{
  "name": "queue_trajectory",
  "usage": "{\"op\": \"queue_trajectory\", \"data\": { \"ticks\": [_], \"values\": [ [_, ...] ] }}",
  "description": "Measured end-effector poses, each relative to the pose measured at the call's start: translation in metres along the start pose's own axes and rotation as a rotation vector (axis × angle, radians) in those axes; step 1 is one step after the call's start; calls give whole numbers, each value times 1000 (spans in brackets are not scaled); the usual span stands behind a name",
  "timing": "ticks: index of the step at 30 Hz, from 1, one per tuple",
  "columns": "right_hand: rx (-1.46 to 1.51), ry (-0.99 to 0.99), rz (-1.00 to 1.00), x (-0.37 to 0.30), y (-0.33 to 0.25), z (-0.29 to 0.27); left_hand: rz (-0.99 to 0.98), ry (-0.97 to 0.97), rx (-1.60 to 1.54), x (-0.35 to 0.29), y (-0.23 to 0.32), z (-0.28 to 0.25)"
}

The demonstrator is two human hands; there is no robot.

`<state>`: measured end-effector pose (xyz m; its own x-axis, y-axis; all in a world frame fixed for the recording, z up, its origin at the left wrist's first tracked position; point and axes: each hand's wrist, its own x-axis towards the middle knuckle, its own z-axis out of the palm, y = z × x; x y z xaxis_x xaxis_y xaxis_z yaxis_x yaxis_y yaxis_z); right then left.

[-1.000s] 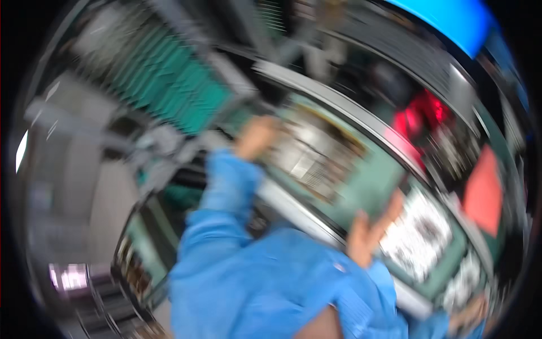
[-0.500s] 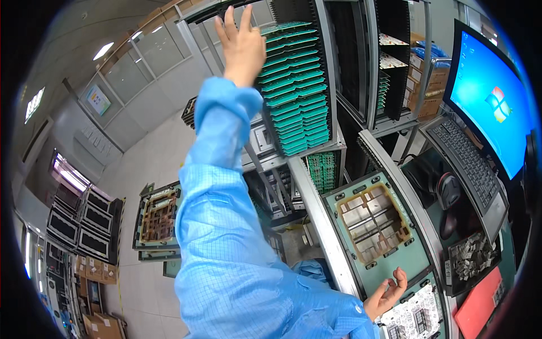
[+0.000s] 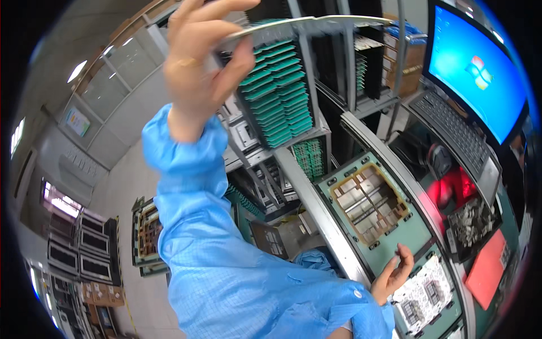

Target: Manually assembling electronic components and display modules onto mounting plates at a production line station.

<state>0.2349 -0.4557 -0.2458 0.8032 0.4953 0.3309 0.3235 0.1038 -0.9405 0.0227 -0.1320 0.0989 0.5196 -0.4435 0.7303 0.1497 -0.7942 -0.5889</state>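
Left hand (image 3: 200,62) grip clamped on thin tray (image 3: 305,24), right hand (image 3: 395,271) fingers loosely apart over green fixture (image 3: 418,231)

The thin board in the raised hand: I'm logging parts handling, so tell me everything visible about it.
The thin board is a flat, pale grey-green panel seen nearly edge-on, lying roughly level high in the picture. The left hand pinches its near end between thumb and fingers; the far end reaches toward the rack of green boards. Its surface detail cannot be made out.
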Motion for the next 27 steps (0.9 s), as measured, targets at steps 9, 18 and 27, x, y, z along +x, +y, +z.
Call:
{"op": "queue_trajectory", "data": {
  "ticks": [9, 18, 27],
  "values": [
    [925, -427, -55, 55, -41, -4, -1070, -32, -1607, -13, 120, 107],
    [744, -159, 304, 41, -33, 17, -1288, -246, -1757, -48, 156, 170],
    [118, -118, 75, 81, -65, -34, -1202, -243, -1332, -106, 150, 187]
  ]
}}
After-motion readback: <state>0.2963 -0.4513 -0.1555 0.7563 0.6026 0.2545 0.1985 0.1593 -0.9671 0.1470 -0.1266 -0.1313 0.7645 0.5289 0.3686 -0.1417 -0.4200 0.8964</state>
